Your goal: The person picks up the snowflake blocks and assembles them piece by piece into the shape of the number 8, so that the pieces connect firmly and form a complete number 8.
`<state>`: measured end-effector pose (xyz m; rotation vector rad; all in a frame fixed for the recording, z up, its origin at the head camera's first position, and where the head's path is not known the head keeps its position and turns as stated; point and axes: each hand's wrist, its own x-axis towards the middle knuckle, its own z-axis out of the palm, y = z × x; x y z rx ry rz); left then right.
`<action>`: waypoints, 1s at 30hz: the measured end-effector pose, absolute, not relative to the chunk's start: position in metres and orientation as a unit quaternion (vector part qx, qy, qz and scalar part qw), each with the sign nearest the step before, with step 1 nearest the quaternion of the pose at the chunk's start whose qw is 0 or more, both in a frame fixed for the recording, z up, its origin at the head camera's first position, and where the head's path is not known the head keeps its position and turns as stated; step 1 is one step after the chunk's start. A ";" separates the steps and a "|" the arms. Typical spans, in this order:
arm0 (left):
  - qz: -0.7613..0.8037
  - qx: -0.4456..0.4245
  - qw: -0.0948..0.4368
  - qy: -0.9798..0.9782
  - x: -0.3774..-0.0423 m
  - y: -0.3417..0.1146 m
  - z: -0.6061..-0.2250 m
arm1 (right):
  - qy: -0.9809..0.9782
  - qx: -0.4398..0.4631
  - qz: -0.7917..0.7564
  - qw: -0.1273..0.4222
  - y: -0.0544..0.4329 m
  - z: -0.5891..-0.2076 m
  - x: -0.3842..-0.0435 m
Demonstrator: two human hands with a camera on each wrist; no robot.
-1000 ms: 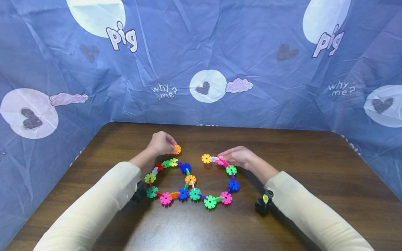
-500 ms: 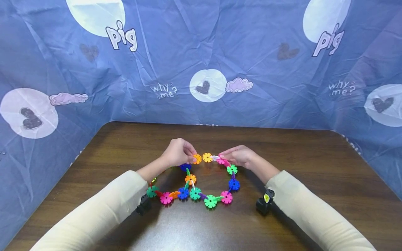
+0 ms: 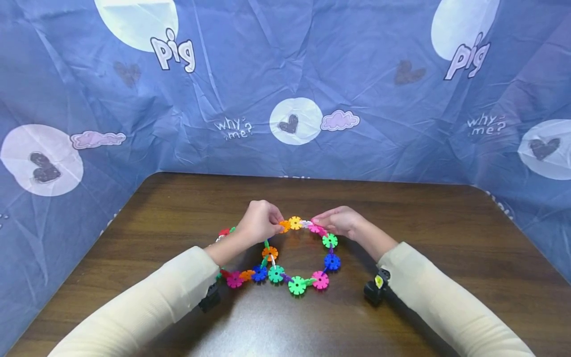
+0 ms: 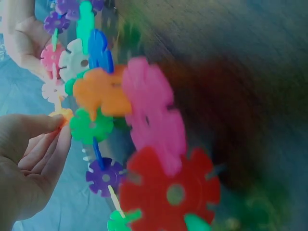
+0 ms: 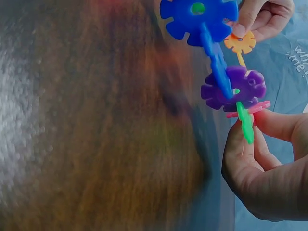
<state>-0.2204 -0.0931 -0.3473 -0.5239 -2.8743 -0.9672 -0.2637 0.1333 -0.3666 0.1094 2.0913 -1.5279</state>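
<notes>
Between thumb and fingers my left hand (image 3: 260, 222) pinches an orange notched plastic disc (image 3: 285, 226). It meets the yellow-orange disc (image 3: 295, 223) at the end of a chain of interlocking discs; whether the slots are joined I cannot tell. Beyond that comes a white disc (image 3: 306, 224), then a pink disc (image 5: 262, 107), which my right hand (image 3: 341, 221) pinches. The chain curves round through a blue disc (image 3: 332, 262) and a light green disc (image 3: 297, 285). A second loop on the left, with a magenta disc (image 3: 234, 279), is partly hidden under my left forearm.
Everything lies on a brown wooden table (image 3: 401, 223). Blue printed cloth (image 3: 374, 89) hangs behind it and along both sides. A black wrist camera (image 3: 374, 291) sits below the right sleeve, and another (image 3: 210, 296) below the left.
My left hand has moved right and slightly down, carrying the orange disc from above the left loop to the yellow-orange disc. My right hand has stayed nearly still on the pink disc.
</notes>
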 end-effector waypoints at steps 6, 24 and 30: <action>-0.294 -0.179 0.042 -0.938 -0.222 -0.090 -0.347 | 0.769 0.032 -0.579 0.271 0.133 -0.367 -0.264; -0.315 -0.199 0.107 -0.922 -0.222 -0.086 -0.359 | 0.809 0.049 -0.545 0.215 0.119 -0.351 -0.259; -0.315 -0.179 0.089 -0.928 -0.221 -0.085 -0.359 | 0.813 0.022 -0.526 0.249 0.124 -0.356 -0.262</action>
